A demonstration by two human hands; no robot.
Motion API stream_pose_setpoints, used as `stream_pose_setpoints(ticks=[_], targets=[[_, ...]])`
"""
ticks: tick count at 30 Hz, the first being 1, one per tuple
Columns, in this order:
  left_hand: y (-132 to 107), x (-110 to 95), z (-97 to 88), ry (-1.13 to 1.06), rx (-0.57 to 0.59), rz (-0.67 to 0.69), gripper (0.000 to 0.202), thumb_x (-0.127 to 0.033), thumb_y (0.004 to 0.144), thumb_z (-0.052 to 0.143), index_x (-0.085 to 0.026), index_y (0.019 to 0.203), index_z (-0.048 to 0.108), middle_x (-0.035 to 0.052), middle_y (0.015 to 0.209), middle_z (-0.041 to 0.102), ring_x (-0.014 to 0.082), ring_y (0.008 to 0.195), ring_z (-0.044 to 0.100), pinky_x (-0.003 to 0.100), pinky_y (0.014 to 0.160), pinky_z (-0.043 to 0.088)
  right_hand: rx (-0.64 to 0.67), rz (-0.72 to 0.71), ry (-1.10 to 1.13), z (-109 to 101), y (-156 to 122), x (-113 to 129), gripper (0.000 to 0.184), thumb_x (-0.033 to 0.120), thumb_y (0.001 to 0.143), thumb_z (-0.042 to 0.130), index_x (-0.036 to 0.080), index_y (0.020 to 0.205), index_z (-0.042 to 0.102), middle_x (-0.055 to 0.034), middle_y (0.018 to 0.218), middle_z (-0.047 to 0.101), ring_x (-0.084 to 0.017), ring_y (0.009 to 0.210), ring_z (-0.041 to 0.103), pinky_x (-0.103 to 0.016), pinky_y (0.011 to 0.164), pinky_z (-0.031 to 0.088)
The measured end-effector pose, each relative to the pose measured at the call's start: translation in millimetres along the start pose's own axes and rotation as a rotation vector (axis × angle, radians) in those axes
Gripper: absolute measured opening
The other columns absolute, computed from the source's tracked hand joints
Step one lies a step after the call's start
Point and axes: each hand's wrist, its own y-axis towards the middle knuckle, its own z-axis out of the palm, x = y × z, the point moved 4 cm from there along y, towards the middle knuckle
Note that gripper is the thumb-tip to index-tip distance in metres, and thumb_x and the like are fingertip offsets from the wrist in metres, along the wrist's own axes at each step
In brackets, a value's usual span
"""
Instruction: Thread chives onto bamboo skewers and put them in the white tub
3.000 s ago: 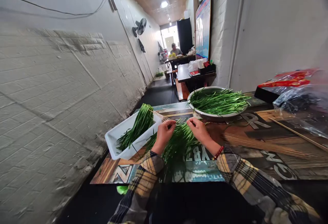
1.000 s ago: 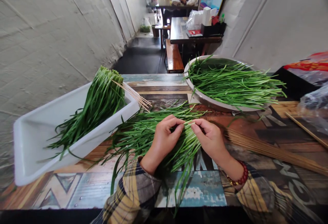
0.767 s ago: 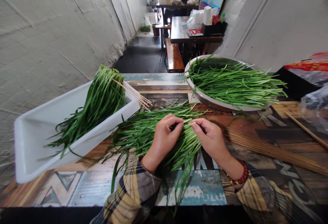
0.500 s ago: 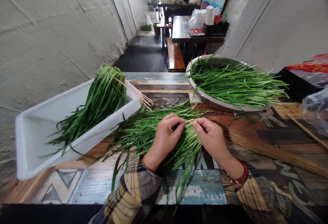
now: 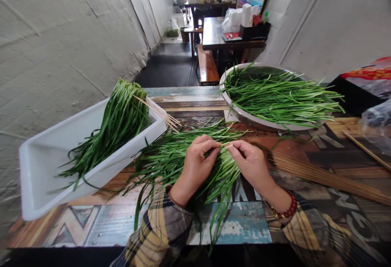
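A loose pile of green chives [image 5: 171, 161] lies on the painted wooden table [image 5: 100, 226] in front of me. My left hand [image 5: 197, 165] rests on the pile with its fingers curled round a few stalks. My right hand [image 5: 252, 163] pinches the pale cut ends of the same stalks, fingertip to fingertip with the left. A red bead bracelet [image 5: 285, 212] circles my right wrist.
A white plastic tub [image 5: 45, 165] at the left holds chives threaded on bamboo skewers [image 5: 160, 114]. A metal basin [image 5: 244, 116] of chives stands at the back right. Loose skewers [image 5: 320, 177] lie at the right, near plastic bags [image 5: 375, 124]. A person sits at a far table [image 5: 214, 34].
Three seconds ago the view was higher and further back; it has since dropped closer to the table. In the last second both hands stay pinched on the stalks, hardly shifting.
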Motion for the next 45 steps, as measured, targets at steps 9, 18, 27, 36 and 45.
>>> stream_pose_setpoints(ticks=[9, 18, 27, 36, 45], targets=[[0.0, -0.7, 0.1, 0.032, 0.016, 0.025, 0.014, -0.011, 0.083, 0.059, -0.019, 0.083, 0.071, 0.0042, 0.079, 0.064, 0.0158, 0.079, 0.059, 0.028, 0.071, 0.046, 0.029, 0.024, 0.027, 1.4, 0.7, -3.8, 0.021, 0.034, 0.087, 0.053, 0.018, 0.080, 0.066, -0.0017, 0.072, 0.067, -0.015, 0.064, 0.060, -0.024, 0.061, 0.047], [1.3, -3.7, -2.5, -0.012, -0.006, -0.045, 0.013, -0.012, 0.082, 0.058, -0.017, 0.079, 0.070, 0.0025, 0.074, 0.065, 0.0138, 0.072, 0.059, 0.025, 0.067, 0.046, 0.036, 0.032, 0.070, 0.7, -0.2, -1.4, 0.021, 0.034, 0.088, 0.054, 0.017, 0.083, 0.067, -0.0038, 0.076, 0.070, -0.016, 0.067, 0.062, -0.026, 0.064, 0.049], [1.7, -4.5, -1.7, -0.024, -0.027, -0.055, 0.014, -0.012, 0.082, 0.057, -0.017, 0.075, 0.068, 0.0028, 0.073, 0.064, 0.0144, 0.071, 0.059, 0.025, 0.067, 0.046, 0.048, 0.032, 0.070, 0.1, -0.6, 0.7, 0.022, 0.034, 0.088, 0.054, 0.018, 0.082, 0.067, -0.0034, 0.077, 0.071, -0.017, 0.070, 0.065, -0.026, 0.065, 0.050], [0.5, -5.8, -0.8, -0.037, -0.013, -0.053, 0.014, -0.011, 0.082, 0.058, -0.017, 0.075, 0.068, 0.0027, 0.073, 0.063, 0.0143, 0.072, 0.059, 0.026, 0.068, 0.045, 0.051, 0.065, 0.046, -0.3, -1.6, 0.5, 0.022, 0.035, 0.087, 0.055, 0.017, 0.082, 0.068, -0.0032, 0.074, 0.069, -0.016, 0.065, 0.061, -0.025, 0.061, 0.048], [0.9, -5.6, -0.8, -0.060, -0.021, -0.032, 0.014, -0.010, 0.082, 0.058, -0.016, 0.076, 0.068, 0.0027, 0.073, 0.063, 0.0138, 0.072, 0.058, 0.025, 0.068, 0.045, 0.046, 0.042, 0.068, -0.3, -1.4, 1.3, 0.021, 0.032, 0.087, 0.054, 0.017, 0.083, 0.068, -0.0036, 0.078, 0.070, -0.017, 0.069, 0.063, -0.026, 0.065, 0.048]])
